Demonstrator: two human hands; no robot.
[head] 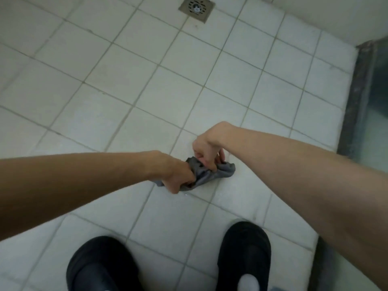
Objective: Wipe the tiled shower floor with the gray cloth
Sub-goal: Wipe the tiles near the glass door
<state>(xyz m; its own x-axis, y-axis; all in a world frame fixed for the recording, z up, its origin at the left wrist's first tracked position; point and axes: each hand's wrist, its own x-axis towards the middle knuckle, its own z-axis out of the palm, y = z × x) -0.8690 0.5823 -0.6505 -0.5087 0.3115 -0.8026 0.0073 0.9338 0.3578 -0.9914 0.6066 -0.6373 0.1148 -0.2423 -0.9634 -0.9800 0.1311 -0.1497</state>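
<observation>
The gray cloth (pixel 206 175) is bunched up low over the white tiled shower floor (pixel 130 85), near the middle of the view. My left hand (pixel 178 175) grips its left end in a closed fist. My right hand (pixel 207 149) pinches the cloth's upper middle with curled fingers. The cloth's right end (pixel 227 169) hangs free past my right fingers. Whether the cloth touches the tiles I cannot tell.
A square metal drain (pixel 196 8) sits at the far edge of the floor. A dark threshold with a glass panel (pixel 361 97) runs along the right side. My two black shoes (pixel 100 265) (pixel 244 253) stand on the tiles at the bottom.
</observation>
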